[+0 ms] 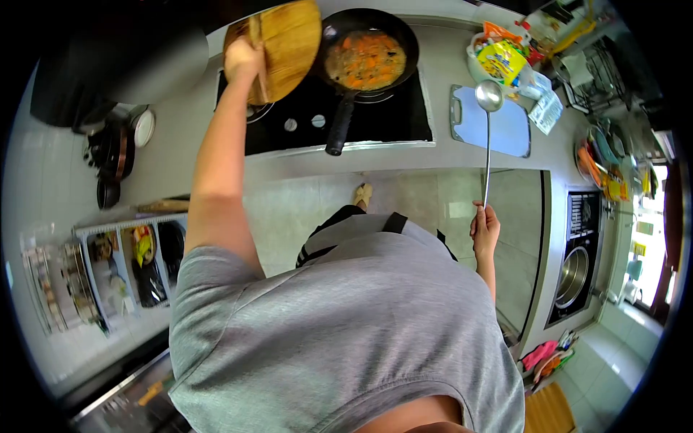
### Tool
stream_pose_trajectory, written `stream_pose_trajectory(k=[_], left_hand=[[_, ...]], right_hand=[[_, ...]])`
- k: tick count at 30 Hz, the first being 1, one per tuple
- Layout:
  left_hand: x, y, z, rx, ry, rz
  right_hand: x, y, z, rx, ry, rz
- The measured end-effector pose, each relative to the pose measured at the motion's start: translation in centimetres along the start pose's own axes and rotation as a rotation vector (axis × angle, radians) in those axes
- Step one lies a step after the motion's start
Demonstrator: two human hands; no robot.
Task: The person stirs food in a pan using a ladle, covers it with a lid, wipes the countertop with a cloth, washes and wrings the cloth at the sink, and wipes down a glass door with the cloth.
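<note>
so the wooden lid point(296, 47) is golden yellow-brown, wok point(406, 47) is black, food point(369, 61) has loads of orange bits, ladle point(489, 95) is silver, chopping board point(497, 130) is pale blue, and the tee point(346, 317) is a kinda streaky grey

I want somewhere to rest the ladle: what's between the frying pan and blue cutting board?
Beside the frying pan, the head view shows black cooktop and its rim, then bare countertop up to the cutting board.

Grey short-sleeved T-shirt point(346, 310), tan slipper point(363, 193)
</note>
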State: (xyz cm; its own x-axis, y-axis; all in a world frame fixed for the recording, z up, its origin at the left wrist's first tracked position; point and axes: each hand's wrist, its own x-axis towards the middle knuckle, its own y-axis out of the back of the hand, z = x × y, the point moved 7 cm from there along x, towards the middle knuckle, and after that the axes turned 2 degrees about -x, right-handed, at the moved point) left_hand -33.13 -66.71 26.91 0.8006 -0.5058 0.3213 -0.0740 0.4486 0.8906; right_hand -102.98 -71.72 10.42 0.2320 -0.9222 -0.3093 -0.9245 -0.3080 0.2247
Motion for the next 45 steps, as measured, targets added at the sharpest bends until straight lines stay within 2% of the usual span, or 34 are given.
stream_pose_trajectory(k=[1,3,5,11,14,19,26,27,29,30,32,34,36,37,38,40,42,43,44,45], left_hand=[[-0.9,1.8,-2.5,0.026,0.105,-0.077],[-2.3,4.2,-8.4,0.108,0.097,-0.027],[-3.6,5.0,-16.3,0.117,0.214,-0.021],[-9.5,7.9,-30.1,0.239,0.36,-0.044],[-12.3,7.1,-34.7,0.334,0.442,-0.082],[-13.9,2.2,-40.7,0.28,0.621,-0.154],[-13.6,-4.8,-44.9,0.194,0.596,-0.242],[-13.4,-5.6,-44.7,0.186,0.566,-0.259],[-13.3,-6.4,-45.3,0.196,0.654,-0.244],[-13.0,-6.8,-45.0,0.191,0.633,-0.259],[-12.6,-6.5,-44.6,0.251,0.604,-0.242],[-12.3,-6.9,-45.4,0.246,0.558,-0.219],[-11.9,-6.8,-44.2,0.244,0.522,-0.19],[-11.0,-4.1,-40.1,0.345,0.322,0.035],[-10.9,-1.7,-35.6,0.442,0.118,0.258],[-10.9,-2.3,-29.7,-0.006,-0.092,0.169],[-12.8,-8.2,-24.3,-0.639,0.044,-0.241],[-15.3,-9.7,-19.4,-0.99,0.094,-0.435],[-18.0,-9.0,-13.7,-1.153,0.191,-0.66],[-20.5,-8.2,-8.8,-1.181,0.24,-0.798]], right_hand=[[0.5,-0.8,-0.7,-0.03,0.042,-0.054],[1.7,-2.2,-1.8,-0.121,0.108,-0.13],[3.0,-3.5,-2.4,-0.134,0.12,-0.174],[3.9,-8.5,-7.5,-0.244,0.137,-0.22],[3.8,-11.0,-9.5,-0.126,0.137,-0.239],[3.6,-14.7,-11.5,-0.224,0.091,-0.218],[2.6,-16.4,-14.7,-0.492,0.063,-0.053],[2.7,-16.3,-15.2,-0.588,0.095,-0.045],[2.7,-15.7,-16.6,-0.827,0.097,-0.017],[2.4,-15.4,-17.6,-0.828,0.081,0.003],[1.7,-15.8,-20.4,-1.128,0.196,0.013],[1.8,-15.4,-21.4,-1.112,0.183,0.008],[2.2,-15.2,-22.6,-1.194,0.441,-0.013],[1.4,-15.9,-24.3,-1.229,0.275,-0.051],[1.5,-15.5,-25.1,-1.229,0.273,-0.048],[1.5,-15.3,-26.0,-1.314,0.324,-0.089],[1.5,-15.5,-26.8,-1.342,0.325,-0.118],[1.7,-15.7,-26.8,-1.379,0.317,-0.14],[2.0,-15.9,-26.9,-1.416,0.311,-0.162],[2.5,-16.2,-26.7,-1.414,0.32,-0.163]])
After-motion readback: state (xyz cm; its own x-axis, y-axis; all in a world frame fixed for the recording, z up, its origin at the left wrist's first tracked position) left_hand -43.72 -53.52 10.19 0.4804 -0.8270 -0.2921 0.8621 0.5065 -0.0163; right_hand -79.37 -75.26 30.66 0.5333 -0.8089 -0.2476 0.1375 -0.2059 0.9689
